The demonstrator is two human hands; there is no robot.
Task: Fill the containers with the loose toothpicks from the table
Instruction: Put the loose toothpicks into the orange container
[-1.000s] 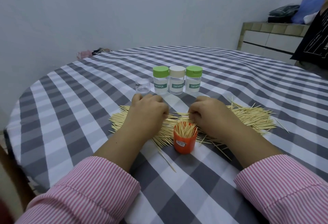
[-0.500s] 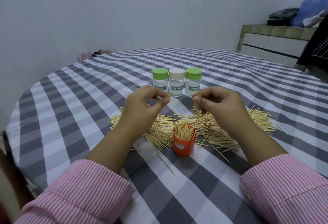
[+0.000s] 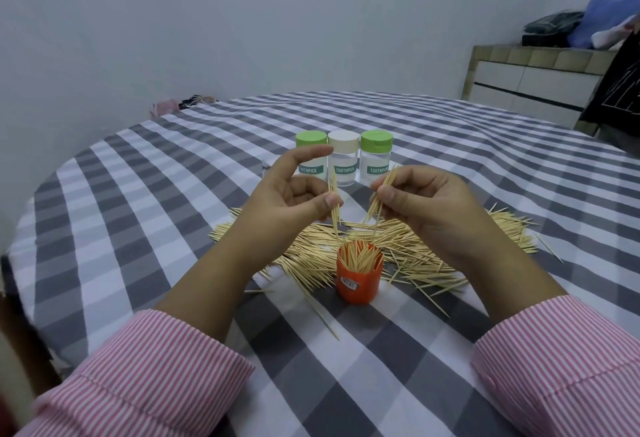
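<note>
We saw a plain pale wall from nine to one o'clock, a tiled counter at two o'clock, bags heaped on it, soft even light.

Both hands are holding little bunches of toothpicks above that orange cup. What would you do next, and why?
Probably lower the left hand and slide its toothpick bunch into the open orange plastic cup: the bunch hangs nearly upright just above the cup, which already holds upright toothpicks.
</note>
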